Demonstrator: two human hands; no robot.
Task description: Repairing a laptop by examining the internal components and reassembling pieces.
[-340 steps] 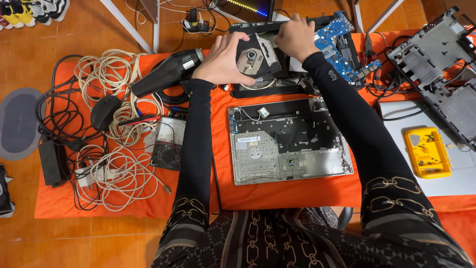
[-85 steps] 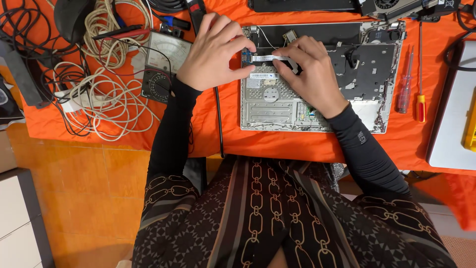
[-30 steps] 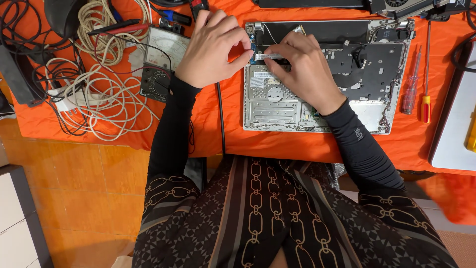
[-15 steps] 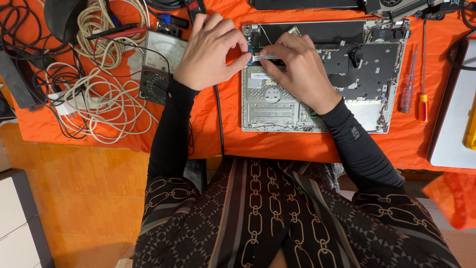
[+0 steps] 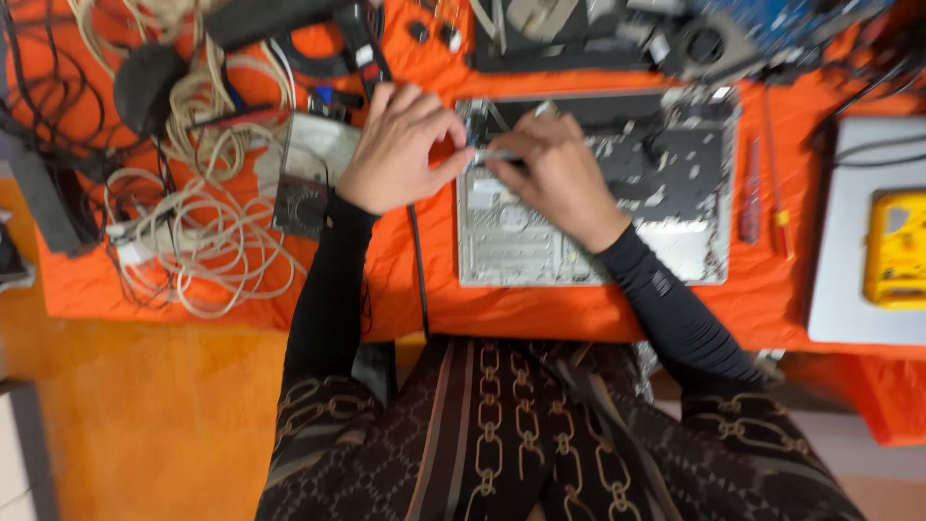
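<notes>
An opened silver laptop base (image 5: 675, 241) lies on the orange cloth (image 5: 540, 309), its inner side up. My left hand (image 5: 400, 150) rests at the base's upper left corner, thumb and fingers pinching one end of a small silver strip-like part (image 5: 490, 155). My right hand (image 5: 555, 174) lies over the base's left half and pinches the same part from the other side. The frame is blurred, so the part's exact shape is unclear.
A tangle of cream cables (image 5: 203, 212) and black cables lies left, with a small fan (image 5: 299, 203) beside it. Two screwdrivers (image 5: 762, 193) lie right of the base. A yellow box (image 5: 897, 246) sits on a grey slab (image 5: 849, 280) at the right. More dismantled parts (image 5: 617, 34) lie behind.
The view has shifted a little, leaving the frame blurred. Both hands stay together at the base's upper left on the small part, with almost no movement.
</notes>
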